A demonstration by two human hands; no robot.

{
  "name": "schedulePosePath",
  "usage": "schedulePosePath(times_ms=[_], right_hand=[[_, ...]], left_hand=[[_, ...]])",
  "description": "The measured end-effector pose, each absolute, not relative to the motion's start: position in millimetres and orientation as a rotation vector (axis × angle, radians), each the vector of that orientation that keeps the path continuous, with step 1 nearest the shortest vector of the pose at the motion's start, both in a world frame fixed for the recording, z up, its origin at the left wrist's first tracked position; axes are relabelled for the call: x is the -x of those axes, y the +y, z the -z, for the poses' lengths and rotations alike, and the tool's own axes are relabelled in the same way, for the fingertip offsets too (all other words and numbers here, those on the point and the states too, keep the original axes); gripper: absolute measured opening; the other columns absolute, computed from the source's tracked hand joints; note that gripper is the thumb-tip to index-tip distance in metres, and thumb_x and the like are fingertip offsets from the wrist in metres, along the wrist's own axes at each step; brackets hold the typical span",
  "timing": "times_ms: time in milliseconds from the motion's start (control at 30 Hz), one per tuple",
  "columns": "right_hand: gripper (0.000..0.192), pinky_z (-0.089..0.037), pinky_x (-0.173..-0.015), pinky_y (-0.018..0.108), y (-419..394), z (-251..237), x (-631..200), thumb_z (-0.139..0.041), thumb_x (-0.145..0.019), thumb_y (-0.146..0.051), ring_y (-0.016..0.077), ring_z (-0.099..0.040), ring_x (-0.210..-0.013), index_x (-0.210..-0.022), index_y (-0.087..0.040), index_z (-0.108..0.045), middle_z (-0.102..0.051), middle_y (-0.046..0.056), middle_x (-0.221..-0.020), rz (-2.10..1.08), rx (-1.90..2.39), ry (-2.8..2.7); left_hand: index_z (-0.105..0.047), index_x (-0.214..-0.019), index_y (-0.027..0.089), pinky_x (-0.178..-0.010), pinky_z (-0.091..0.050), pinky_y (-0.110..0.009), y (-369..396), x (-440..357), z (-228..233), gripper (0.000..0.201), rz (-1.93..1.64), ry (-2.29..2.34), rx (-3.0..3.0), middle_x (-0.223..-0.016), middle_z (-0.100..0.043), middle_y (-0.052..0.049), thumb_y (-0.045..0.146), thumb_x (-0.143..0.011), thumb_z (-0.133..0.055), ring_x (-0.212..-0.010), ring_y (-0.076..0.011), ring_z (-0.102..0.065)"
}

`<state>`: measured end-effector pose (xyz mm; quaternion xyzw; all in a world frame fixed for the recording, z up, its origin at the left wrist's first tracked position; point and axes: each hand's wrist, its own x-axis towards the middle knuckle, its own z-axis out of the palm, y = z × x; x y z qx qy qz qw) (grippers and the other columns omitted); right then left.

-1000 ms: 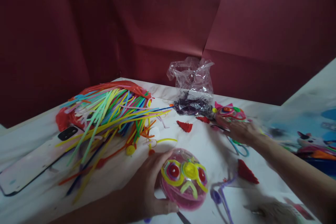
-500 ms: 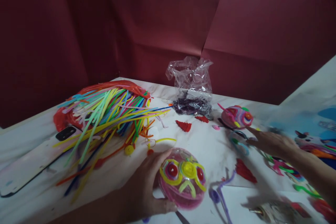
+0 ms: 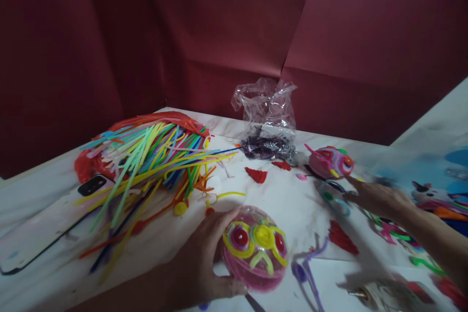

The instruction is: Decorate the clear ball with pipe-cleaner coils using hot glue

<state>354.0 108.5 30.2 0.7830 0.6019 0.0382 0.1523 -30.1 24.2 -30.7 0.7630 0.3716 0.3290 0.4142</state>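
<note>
In the head view, my left hand (image 3: pixel 208 256) is wrapped round the left side of a pink see-through ball (image 3: pixel 256 280). Yellow pipe-cleaner rings with red centres and a coiled yellow nose form a face on it. My right hand (image 3: pixel 376 198) reaches in from the right, index finger and thumb apart. Its index fingertip lies at a second decorated pink ball (image 3: pixel 327 162); whether it touches cannot be made out. Just below are light-blue loops (image 3: pixel 338 202), near the thumb. A purple pipe cleaner with a coil (image 3: pixel 300 273) lies right of the held ball.
Loose pipe cleaners (image 3: pixel 164 151) spread over the left, beside a phone (image 3: pixel 47 226). A clear plastic bag (image 3: pixel 268 122) stands at the back. Red ridged pieces (image 3: pixel 256 174) lie mid-table. A glue gun (image 3: pixel 380 295) lies front right, below my right forearm.
Almost nothing differs. The second decorated ball and my right hand sit very slightly further right; my left hand keeps its hold on the pink ball.
</note>
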Motion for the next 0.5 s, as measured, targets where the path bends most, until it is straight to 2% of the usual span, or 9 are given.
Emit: schedulePosePath(times_ms=[267,500], right_hand=[[0.028,-0.047,-0.084,0.035,112,-21,-372,-0.047,-0.098,-0.029,0.018,-0.056,-0.093,-0.119,-0.012,-0.05,-0.055,0.008,-0.102,-0.126,-2.28,1.729],[0.026,-0.049,-0.08,0.032,114,-24,-370,-0.047,-0.098,-0.03,0.0165,-0.057,-0.087,-0.116,-0.012,-0.051,-0.056,0.006,-0.097,-0.11,-2.302,1.739]], left_hand=[[-0.03,-0.136,0.024,-0.105,-0.03,-0.047,24,30,29,0.095,-0.816,0.946,-1.942,-0.137,-0.041,-0.009,0.024,-0.053,-0.075,-0.124,-0.0323,-0.038],[-0.029,-0.136,0.024,-0.106,-0.03,-0.045,22,30,28,0.094,-0.816,0.94,-1.927,-0.137,-0.04,-0.009,0.021,-0.053,-0.074,-0.125,-0.0311,-0.038]])
